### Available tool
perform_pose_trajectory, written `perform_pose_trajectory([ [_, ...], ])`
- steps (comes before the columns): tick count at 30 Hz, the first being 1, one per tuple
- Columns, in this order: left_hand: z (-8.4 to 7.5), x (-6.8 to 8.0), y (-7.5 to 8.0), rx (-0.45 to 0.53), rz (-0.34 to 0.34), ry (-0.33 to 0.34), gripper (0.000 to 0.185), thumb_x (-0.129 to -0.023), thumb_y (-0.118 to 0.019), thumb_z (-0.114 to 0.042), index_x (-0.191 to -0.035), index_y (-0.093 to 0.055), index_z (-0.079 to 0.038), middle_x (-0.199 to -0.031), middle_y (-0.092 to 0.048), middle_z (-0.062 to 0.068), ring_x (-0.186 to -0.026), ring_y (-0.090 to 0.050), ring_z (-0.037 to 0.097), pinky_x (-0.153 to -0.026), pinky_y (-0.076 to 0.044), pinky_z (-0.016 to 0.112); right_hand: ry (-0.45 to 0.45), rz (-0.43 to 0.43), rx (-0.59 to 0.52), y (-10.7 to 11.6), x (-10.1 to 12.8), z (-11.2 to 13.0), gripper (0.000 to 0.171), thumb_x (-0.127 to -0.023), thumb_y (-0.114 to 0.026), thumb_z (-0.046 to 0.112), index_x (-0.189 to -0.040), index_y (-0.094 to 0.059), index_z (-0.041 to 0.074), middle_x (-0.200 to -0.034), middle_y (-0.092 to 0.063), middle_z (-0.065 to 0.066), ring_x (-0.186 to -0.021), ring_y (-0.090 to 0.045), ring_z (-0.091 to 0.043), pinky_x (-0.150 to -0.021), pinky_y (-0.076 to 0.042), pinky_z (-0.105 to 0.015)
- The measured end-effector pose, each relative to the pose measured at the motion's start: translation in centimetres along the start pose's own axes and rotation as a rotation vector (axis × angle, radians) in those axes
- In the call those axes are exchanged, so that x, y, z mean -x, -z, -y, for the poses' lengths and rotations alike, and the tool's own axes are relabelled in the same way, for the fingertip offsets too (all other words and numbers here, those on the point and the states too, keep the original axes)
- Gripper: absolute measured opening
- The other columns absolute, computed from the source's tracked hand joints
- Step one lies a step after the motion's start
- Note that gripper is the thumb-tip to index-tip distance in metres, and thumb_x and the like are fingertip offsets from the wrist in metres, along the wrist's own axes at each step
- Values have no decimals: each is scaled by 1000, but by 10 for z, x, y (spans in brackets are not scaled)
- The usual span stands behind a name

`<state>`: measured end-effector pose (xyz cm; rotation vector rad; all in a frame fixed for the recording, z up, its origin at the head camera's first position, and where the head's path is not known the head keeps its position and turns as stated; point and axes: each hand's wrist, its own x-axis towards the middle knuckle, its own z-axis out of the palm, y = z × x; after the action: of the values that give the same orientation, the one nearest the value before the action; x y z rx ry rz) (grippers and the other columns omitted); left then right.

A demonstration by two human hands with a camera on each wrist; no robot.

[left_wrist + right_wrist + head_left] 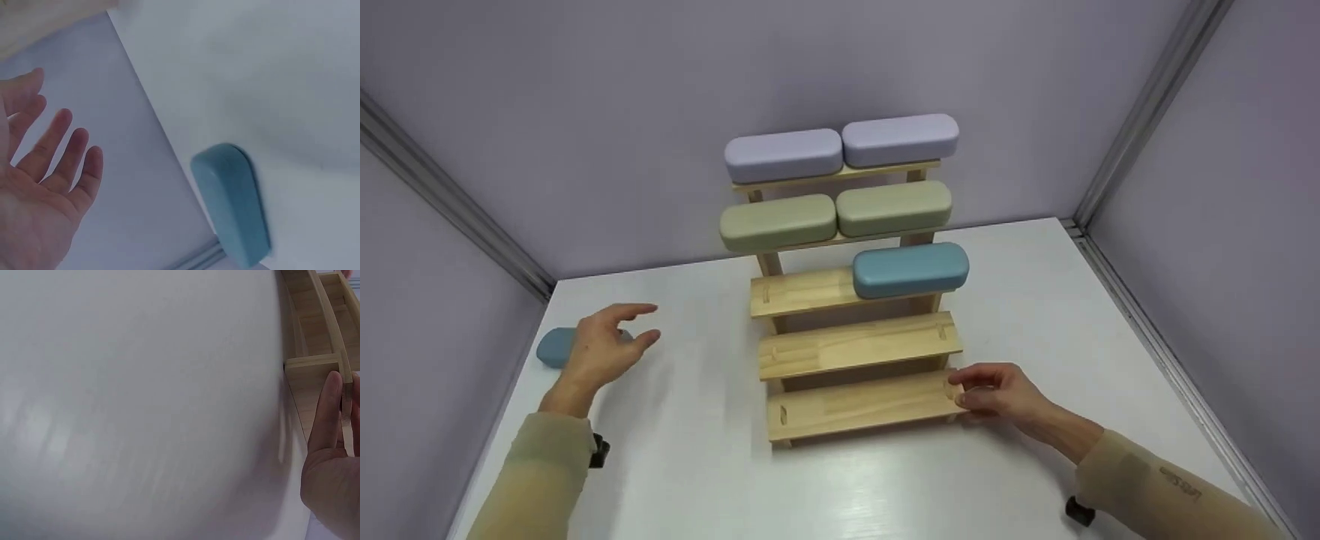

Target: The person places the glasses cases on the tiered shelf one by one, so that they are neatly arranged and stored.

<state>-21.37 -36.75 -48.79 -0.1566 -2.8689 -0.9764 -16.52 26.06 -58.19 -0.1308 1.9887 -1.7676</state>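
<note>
While the right hand [997, 396] grips the lowest step's right end on the wooden stepped rack [855, 349], lower centre-right, fingers curled on its edge, the left hand [601, 349] hovers mid-left w/ fingers apart, holding nothing. Just behind it on the white worktop [697, 450] lies a blue case [553, 347]. Another blue case [910, 270] sits on the rack's 3rd step.

Open table in front and left of the stepped rack

The white table [690, 450] lies bare before the wooden rack [855, 349], whose two lowest steps and the left half of the third stand free. Cases fill the upper steps; a blue case [910, 270] blocks the third step's right half. Another blue case [233, 202] lies against the left wall [427, 315].
</note>
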Motion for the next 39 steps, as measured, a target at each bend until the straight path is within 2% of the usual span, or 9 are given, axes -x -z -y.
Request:
perform_pose_trajectory([
  [3, 23, -4, 7, -20, 38, 94, 55, -102, -79, -15, -154, -66, -3, -162, -57, 35, -152, -50, 61, -122, -44, 80, 8, 2, -5, 0, 0, 0, 46, -97, -83, 5, -139, -70, -10, -115, -77, 11, -90, -68, -3, -83, -70, -28],
  [8, 54, -10, 12, -87, 129, 151, 69, -97, -77, -11, -161, -54, 3, -167, -47, 40, -156, -40, 65, -126, -37, 82, 3, -1, -11, -2, 0, 1, 46, -97, -83, 4, -139, -71, -10, -112, -75, 8, -89, -70, -4, -83, -70, -29],
  [13, 72, -11, 11, -112, 202, 232, 78, -95, -77, -8, -166, -46, 3, -173, -35, 42, -157, -34, 69, -126, -36, 82, 7, -3, -7, -2, -1, 2, 44, -96, -84, 5, -137, -74, -7, -117, -79, 10, -90, -71, -4, -82, -70, -27],
  [17, 82, -11, 5, -188, 222, 247, 83, -92, -78, -6, -167, -43, 4, -173, -30, 44, -155, -32, 72, -126, -36, 83, 6, 2, -12, -1, -1, 1, 45, -96, -83, 4, -138, -72, -10, -118, -79, 11, -90, -71, -4, -82, -70, -28],
  [22, 90, -9, -1, -289, 204, 240, 84, -88, -71, -1, -167, -42, 4, -173, -29, 45, -149, -35, 77, -120, -38, 87, 11, 7, -3, 0, -2, -1, 47, -97, -83, 4, -139, -69, -12, -114, -77, 9, -89, -70, -4, -81, -70, -27],
  [30, 96, -4, -4, -340, 144, 215, 76, -88, -63, -1, -163, -48, 7, -167, -41, 42, -144, -40, 76, -112, -42, 91, 13, 34, -26, -1, 0, -1, 48, -99, -80, 4, -141, -66, -15, -108, -75, 8, -92, -74, -3, -84, -70, -27],
  [36, 97, -4, -8, -342, 74, 187, 72, -93, -77, -15, -158, -54, 7, -159, -52, 40, -136, -47, 74, -109, -46, 87, 24, 31, -25, 0, 1, 0, 47, -99, -80, 3, -140, -66, -15, -107, -74, 8, -89, -72, -3, -82, -70, -27],
  [39, 98, -2, -10, -320, 46, 199, 72, -95, -82, -24, -156, -57, 5, -155, -57, 39, -131, -48, 68, -105, -48, 83, 20, 24, -22, 0, 1, 0, 44, -98, -81, 4, -138, -70, -12, -106, -75, 8, -90, -73, -4, -82, -70, -28],
])
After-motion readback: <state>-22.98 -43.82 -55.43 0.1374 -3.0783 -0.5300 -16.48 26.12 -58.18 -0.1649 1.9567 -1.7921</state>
